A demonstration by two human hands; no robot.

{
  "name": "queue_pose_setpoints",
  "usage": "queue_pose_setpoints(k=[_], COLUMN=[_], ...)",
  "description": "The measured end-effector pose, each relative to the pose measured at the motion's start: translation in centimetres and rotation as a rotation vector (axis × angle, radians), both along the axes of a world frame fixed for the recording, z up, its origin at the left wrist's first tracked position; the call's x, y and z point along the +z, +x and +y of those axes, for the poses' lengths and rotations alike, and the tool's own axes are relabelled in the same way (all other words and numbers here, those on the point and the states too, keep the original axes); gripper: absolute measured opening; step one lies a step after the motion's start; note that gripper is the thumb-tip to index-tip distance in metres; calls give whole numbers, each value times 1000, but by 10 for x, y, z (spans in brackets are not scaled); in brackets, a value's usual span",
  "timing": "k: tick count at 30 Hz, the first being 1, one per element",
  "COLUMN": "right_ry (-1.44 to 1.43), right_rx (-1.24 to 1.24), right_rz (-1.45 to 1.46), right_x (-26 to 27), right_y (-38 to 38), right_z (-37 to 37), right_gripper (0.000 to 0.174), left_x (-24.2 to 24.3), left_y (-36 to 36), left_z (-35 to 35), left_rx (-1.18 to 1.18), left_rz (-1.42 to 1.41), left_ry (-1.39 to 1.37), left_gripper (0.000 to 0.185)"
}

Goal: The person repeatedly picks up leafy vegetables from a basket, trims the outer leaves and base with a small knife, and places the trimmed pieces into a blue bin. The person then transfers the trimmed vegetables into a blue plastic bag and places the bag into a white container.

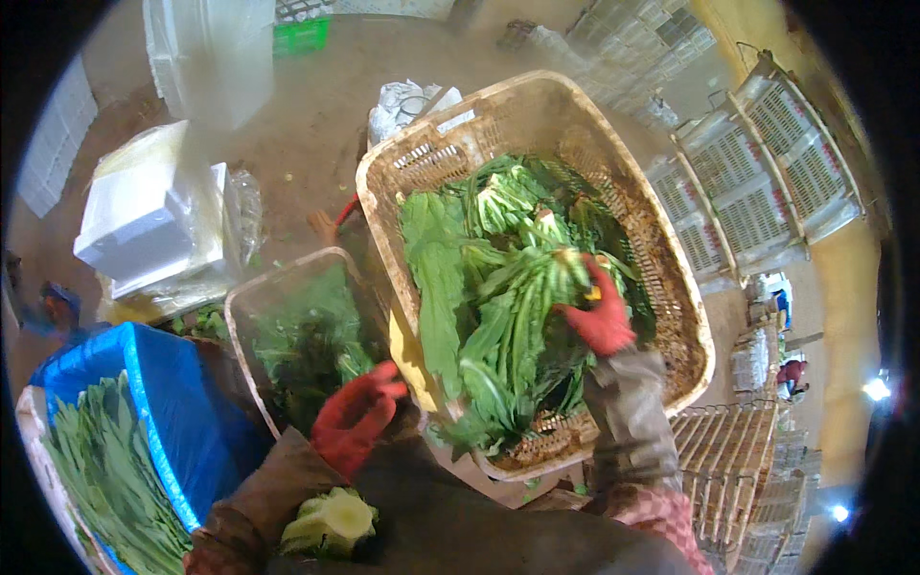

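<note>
A large brown plastic basket, stained with dirt, holds bunches of long leafy green vegetables. Over its right part is my right hand in a red glove, fingers apart, beside the cut root end of one bunch; a small yellow thing shows between thumb and fingers, its kind unclear. My left hand, also red-gloved, hovers before my body near a smaller crate of greens, its thumb and fingers bent toward each other with nothing visible between them. Below it lies a pale green cut stalk end.
At lower left, a blue-lined container holds long green leaves. White foam boxes stand on the floor at left, a green crate farther back. Stacked wrapped crates line the right side. A person is far off at right.
</note>
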State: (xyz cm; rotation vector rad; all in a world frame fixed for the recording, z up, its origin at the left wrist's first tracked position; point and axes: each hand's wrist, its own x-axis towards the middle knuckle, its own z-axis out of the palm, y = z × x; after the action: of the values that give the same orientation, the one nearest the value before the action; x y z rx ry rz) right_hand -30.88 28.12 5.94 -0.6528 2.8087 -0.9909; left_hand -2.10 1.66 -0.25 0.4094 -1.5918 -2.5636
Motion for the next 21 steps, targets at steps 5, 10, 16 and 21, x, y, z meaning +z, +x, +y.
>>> queue_pose_setpoints(k=[5, 10, 16, 21], right_ry=[4, -270, 407, 464], right_rx=[471, 616, 539, 974], right_rz=[157, -352, 280, 434], right_x=[132, 99, 103, 95], right_y=[121, 155, 163, 157], right_z=[-38, -100, -127, -139], right_gripper=[84, 57, 29, 18], left_x=[8, 37, 50, 44], left_y=[-11, 11, 37, 48], left_z=[-5, -16, -44, -33], left_rx=[-81, 17, -39, -40], left_rz=[467, 226, -11, 50], left_ry=[-50, -443, -582, -838], left_gripper=[88, 78, 63, 61])
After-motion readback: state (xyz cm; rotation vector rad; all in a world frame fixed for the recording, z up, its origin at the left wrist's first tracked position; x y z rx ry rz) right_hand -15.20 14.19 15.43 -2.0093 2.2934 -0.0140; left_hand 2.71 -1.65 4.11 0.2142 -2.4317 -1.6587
